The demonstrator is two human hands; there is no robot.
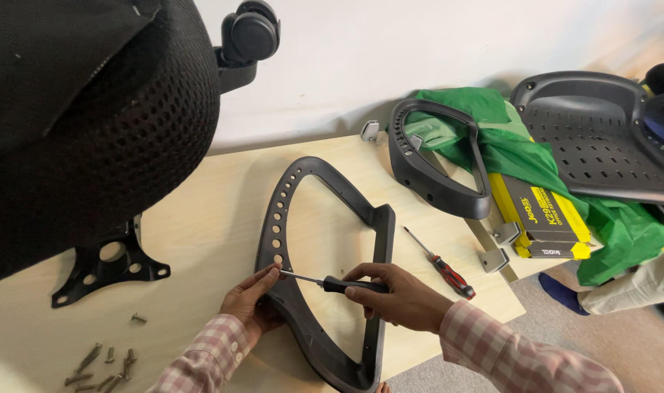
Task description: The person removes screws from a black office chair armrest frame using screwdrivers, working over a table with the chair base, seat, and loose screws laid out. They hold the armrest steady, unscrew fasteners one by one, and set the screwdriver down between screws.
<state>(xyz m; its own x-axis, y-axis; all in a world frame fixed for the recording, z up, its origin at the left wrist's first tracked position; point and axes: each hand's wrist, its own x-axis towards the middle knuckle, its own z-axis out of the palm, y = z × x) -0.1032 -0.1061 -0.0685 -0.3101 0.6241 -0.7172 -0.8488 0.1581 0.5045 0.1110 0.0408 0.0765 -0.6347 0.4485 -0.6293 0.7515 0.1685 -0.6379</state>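
1. Right hand (401, 295) has its fingers closed round the black handle of a small screwdriver (332, 282), shaft pointing left, with the tip at the inner edge of the dark plastic armrest frame (325, 269).
2. Left hand (253, 300) is on the left rail of that frame, fingers curled over it right beside the screwdriver tip, pinning it down.
3. The frame lies flat on the pale wooden worktop (201, 225), roughly in the middle, with a row of round holes running up its left rail.
4. A second screwdriver with a red and black handle (442, 266) sits on the worktop just right of the frame, not touching it.
5. Bottom left there's a loose pile of screws (103, 364), and one single screw (138, 317) a bit above them.
6. A black metal bracket (103, 269) pokes out from under the big black mesh chair seat (92, 124) on the left.
7. Further back, a second armrest frame (437, 156) rests against green plastic wrap (521, 153), near yellow and black boxes (543, 218) and a perforated black seat plate (601, 138).
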